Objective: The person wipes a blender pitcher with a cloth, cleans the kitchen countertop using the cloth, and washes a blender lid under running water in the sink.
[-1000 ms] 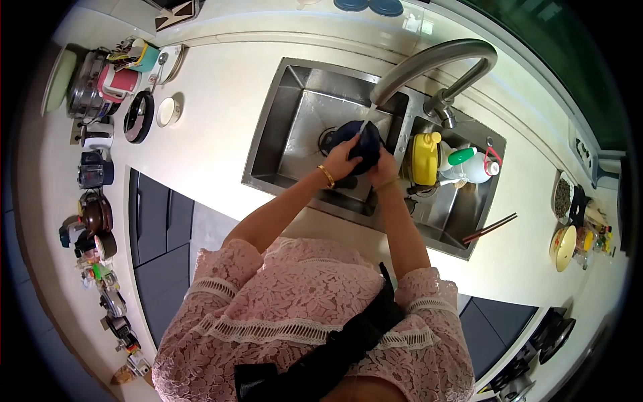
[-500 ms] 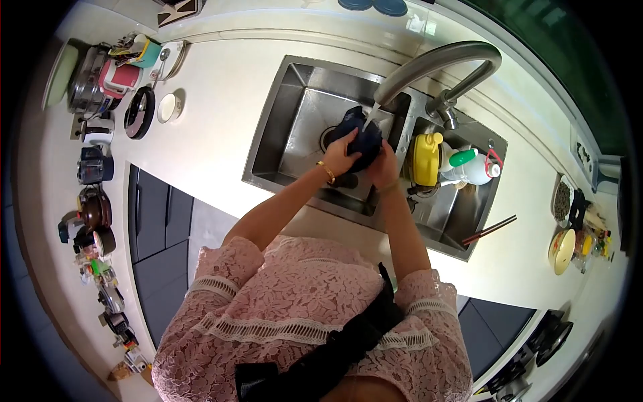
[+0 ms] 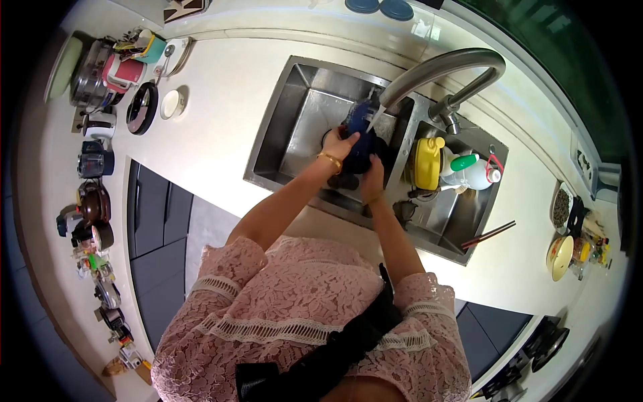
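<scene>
A dark blue item (image 3: 360,144) that looks like soft cloth is in the left basin of the sink (image 3: 305,127); its exact kind does not show. Water from the curved faucet (image 3: 442,67) runs onto its upper part. My left hand (image 3: 340,145), with a gold bracelet at the wrist, grips the item's left side, thumb across it. On the lower right side, my right hand (image 3: 373,177) has its fingers closed on the edge of the same item. Dark round shapes lie on the basin floor below, partly hidden by my left wrist.
A yellow bottle (image 3: 427,164) and a clear bottle with a red loop (image 3: 475,173) stand in the right basin. Chopsticks (image 3: 489,234) lie over its front right corner. On the left counter are a white cup (image 3: 172,104) and a black-rimmed lid (image 3: 142,108).
The blue item has turned and stretched more upright under the stream. My right hand has moved left and slightly down; my left hand has shifted slightly left.
</scene>
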`<state>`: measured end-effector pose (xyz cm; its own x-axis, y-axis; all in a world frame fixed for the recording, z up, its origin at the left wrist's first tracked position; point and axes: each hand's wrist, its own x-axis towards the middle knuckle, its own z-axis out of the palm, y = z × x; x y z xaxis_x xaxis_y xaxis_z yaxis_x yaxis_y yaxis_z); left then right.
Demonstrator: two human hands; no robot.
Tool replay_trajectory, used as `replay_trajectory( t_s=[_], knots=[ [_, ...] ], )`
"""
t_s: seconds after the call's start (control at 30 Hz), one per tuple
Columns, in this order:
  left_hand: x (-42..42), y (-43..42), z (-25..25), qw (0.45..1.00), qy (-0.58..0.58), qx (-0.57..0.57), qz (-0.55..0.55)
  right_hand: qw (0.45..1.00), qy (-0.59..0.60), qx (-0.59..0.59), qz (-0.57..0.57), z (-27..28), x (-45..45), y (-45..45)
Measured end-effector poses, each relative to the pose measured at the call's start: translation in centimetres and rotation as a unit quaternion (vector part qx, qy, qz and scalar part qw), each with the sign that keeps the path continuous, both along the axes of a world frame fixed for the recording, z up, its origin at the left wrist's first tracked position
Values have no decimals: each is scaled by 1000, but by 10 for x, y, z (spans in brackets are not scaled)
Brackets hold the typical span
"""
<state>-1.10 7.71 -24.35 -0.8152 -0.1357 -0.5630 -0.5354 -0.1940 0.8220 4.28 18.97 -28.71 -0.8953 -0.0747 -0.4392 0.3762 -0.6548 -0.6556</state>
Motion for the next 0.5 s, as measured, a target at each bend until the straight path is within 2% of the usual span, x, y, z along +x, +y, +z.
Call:
replay_trajectory(
  t_s=[0.03, 0.1, 0.17, 0.23, 0.3, 0.43, 0.47, 0.5],
  knots=[
    [6, -1, 4, 991, 84, -99, -39, 1000, 0, 0, -2, 19, -5, 1],
    [15, -5, 7, 994, 75, -72, -39, 995, -26, -84, 53, 52, -17, 10],
    [25, -13, 5, 947, 160, -204, -189, 987, -68, -114, 86, 51, -33, 19],
    [27, -17, 8, 936, 177, -227, -201, 977, -108, -143, 118, 50, -38, 25],
    [27, -22, 8, 937, 198, -192, -217, 961, -127, -224, 98, 48, -39, 25],
    [24, -22, 14, 939, 241, -137, -205, 970, -83, -225, 37, 44, -33, 7],
    [22, -20, 19, 979, 142, -27, -144, 976, -60, -210, 22, 45, -29, 6],
    [21, -18, 29, 993, 39, 83, -79, 980, -35, -195, 5, 46, -24, 4]
  ],
)
